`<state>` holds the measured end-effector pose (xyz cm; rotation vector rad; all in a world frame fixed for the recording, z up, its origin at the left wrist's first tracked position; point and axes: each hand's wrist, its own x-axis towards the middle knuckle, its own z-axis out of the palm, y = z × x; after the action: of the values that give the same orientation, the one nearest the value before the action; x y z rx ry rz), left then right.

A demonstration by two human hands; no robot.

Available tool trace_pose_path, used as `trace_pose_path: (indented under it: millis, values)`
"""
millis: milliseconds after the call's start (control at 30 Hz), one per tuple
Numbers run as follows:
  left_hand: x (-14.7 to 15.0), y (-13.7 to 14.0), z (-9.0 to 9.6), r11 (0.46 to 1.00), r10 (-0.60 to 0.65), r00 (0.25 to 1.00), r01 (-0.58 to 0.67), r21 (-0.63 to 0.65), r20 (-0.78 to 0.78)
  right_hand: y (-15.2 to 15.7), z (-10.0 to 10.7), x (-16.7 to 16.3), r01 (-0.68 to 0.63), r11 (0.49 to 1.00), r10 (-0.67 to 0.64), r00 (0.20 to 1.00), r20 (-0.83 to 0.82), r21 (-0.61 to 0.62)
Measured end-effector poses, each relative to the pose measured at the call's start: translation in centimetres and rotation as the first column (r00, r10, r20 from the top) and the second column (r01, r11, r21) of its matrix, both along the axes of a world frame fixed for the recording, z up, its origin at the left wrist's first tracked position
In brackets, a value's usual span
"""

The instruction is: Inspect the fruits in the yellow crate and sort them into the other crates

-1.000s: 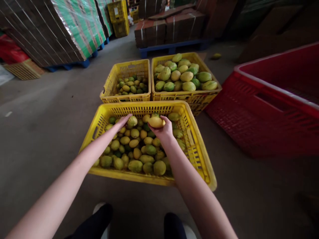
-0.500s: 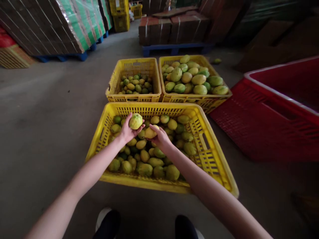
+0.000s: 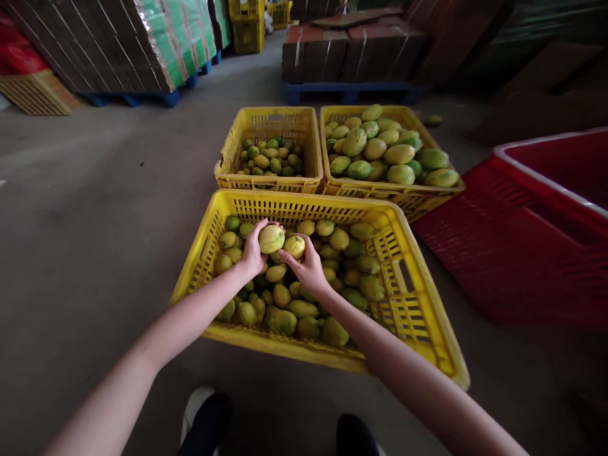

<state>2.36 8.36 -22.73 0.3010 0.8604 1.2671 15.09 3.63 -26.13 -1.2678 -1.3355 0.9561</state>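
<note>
My left hand is closed round a pale yellow-green oval fruit. Just right of it, my right hand grips a smaller yellow fruit, its stem end turned towards me. The two fruits are side by side, almost touching. Both hands are over a wide yellow plastic crate, whose slotted walls surround many green and yellow fruits lying loose on its bottom. The exact kind of fruit I cannot tell.
Behind stand a yellow crate of small fruits and another yellow crate heaped with larger ones. A red crate leans at the right. Wrapped stacks and bundled cardboard sit on blue pallets. One fruit lies on the floor.
The right hand has turned its fruit so the stem end faces me. Both fruits have come closer together. The whole view has shifted, with the crates now further right.
</note>
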Motion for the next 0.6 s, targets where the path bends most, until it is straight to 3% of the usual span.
trace_pose_path:
  millis: [267,467,600]
  values:
    - [-0.8,0.3,-0.5,0.983,-0.103,0.968,0.135,0.127,-0.229,-0.5,0.0,0.0,-0.041,0.996,0.035,0.996,0.079,0.080]
    - [-1.3,0.3,-0.1,0.902,0.030,0.853,0.201,0.381,-0.522,-0.6,0.0,-0.1,-0.041,0.993,0.030,0.995,0.099,0.108]
    - [-1.7,0.4,-0.2,0.859,0.095,0.784,0.246,0.448,-0.613,-0.6,0.1,-0.1,-0.044,0.993,0.032,0.993,0.111,0.106]
